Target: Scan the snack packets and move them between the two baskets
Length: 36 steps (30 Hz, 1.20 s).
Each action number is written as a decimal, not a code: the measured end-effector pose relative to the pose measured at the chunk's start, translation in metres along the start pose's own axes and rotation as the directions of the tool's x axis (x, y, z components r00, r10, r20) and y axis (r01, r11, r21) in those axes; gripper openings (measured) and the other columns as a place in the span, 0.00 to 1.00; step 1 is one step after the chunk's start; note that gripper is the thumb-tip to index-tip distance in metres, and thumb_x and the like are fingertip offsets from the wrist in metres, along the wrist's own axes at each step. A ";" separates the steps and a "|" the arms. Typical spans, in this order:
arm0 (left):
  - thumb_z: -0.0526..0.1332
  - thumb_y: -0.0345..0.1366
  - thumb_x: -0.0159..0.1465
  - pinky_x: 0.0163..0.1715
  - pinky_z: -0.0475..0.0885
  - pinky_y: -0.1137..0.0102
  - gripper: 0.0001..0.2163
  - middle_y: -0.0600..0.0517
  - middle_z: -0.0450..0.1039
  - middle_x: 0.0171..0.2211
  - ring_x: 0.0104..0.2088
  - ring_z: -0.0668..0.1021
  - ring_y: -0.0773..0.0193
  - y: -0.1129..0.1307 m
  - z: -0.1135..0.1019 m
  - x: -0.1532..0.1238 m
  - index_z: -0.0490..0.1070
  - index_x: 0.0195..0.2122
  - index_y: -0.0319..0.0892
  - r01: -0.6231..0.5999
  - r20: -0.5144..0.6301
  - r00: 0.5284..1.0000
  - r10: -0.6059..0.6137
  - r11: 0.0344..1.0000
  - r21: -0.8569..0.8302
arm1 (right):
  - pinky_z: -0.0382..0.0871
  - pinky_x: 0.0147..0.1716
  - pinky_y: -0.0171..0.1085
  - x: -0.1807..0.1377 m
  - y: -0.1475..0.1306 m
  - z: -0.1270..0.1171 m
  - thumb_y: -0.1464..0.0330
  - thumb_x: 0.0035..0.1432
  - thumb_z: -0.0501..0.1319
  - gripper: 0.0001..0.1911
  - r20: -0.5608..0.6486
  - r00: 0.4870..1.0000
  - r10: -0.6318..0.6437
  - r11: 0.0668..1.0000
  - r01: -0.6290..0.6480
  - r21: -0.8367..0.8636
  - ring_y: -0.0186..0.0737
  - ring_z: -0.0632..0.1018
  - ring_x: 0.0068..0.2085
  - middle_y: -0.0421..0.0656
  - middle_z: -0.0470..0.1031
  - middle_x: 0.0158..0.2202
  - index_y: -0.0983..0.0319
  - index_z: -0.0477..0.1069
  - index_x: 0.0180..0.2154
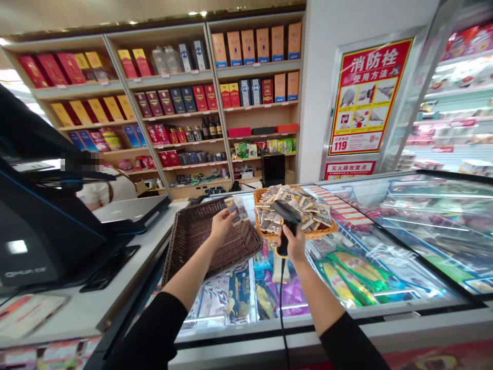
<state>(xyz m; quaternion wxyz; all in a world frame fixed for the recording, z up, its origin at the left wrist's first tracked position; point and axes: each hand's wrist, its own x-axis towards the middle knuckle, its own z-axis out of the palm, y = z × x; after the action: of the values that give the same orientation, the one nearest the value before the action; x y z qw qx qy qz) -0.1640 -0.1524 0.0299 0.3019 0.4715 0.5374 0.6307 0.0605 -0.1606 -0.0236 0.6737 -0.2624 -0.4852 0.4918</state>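
Small packet (pixel 239 209) up in the air, folks, hanging over the far right edge of the dark brown basket (pixel 192 241), and the left hand (pixel 222 224) has it pinched between thumb and fingers at its near left side! Over on the right, the right hand (pixel 294 241) is wrapped firmly round the grip of a black scanner (pixel 287 211), cable (pixel 282 308) trailing down toward the near side. The scanner's head sits in front of a heap of similar packets (pixel 265 218) in the orange wicker basket (pixel 323 234), and both baskets rest on the glass-topped cabinet (pixel 423 312). From where I'm standing, that packet looks feather-light, a soft film pouch, probably a touch slippery and apt to crinkle or fold. An edge or corner is the place to take it, gently, leaving its face flat and its contents unsqueezed. The scanner looks stiffer and heavier by far, best held by that upright grip, fingers clear of its head. To the left, the bench (pixel 92 308) carries a flat-topped scale (pixel 127 211).
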 end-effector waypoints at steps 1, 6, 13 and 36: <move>0.69 0.46 0.47 0.27 0.68 0.74 0.21 0.50 0.77 0.30 0.29 0.76 0.65 0.006 0.011 0.005 0.76 0.38 0.38 -0.020 0.057 0.998 0.020 1.000 0.010 | 0.60 0.15 0.34 0.005 0.000 -0.003 0.58 0.54 0.60 0.14 -0.080 0.997 -0.005 0.996 0.012 0.085 0.33 0.66 0.14 0.34 0.68 0.20 0.59 0.63 0.37; 0.68 0.42 0.49 0.29 0.67 0.72 0.17 0.52 0.76 0.25 0.27 0.76 0.64 0.013 0.072 0.027 0.77 0.39 0.40 -0.068 0.253 0.967 0.003 0.966 0.250 | 0.59 0.14 0.33 0.022 0.006 -0.020 0.57 0.51 0.61 0.19 -0.291 0.956 0.034 0.964 0.046 0.263 0.33 0.67 0.14 0.32 0.66 0.19 0.58 0.60 0.42; 0.70 0.47 0.45 0.30 0.65 0.73 0.22 0.53 0.75 0.29 0.29 0.75 0.63 -0.010 0.087 0.024 0.77 0.40 0.44 -0.202 0.253 0.965 0.067 0.804 0.559 | 0.60 0.13 0.33 0.027 0.010 -0.015 0.55 0.52 0.59 0.17 -0.369 0.926 0.076 0.970 0.016 0.242 0.33 0.65 0.14 0.32 0.64 0.20 0.57 0.57 0.39; 0.69 0.33 0.42 0.44 0.67 0.61 0.10 0.41 0.75 0.29 0.46 0.75 0.44 -0.060 -0.007 0.109 0.67 0.23 0.42 0.274 -0.265 0.954 -0.138 0.758 0.592 | 0.60 0.13 0.31 -0.013 0.023 0.025 0.55 0.57 0.59 0.16 0.133 0.987 0.086 0.996 -0.086 -0.003 0.30 0.65 0.13 0.34 0.66 0.16 0.60 0.62 0.28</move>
<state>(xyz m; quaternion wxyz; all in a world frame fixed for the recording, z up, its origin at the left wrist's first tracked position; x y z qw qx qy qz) -0.2190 -0.0443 0.0016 0.1401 0.4148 0.7919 0.4257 0.0281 -0.1673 -0.0379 0.6183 -0.2488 -0.5166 0.5375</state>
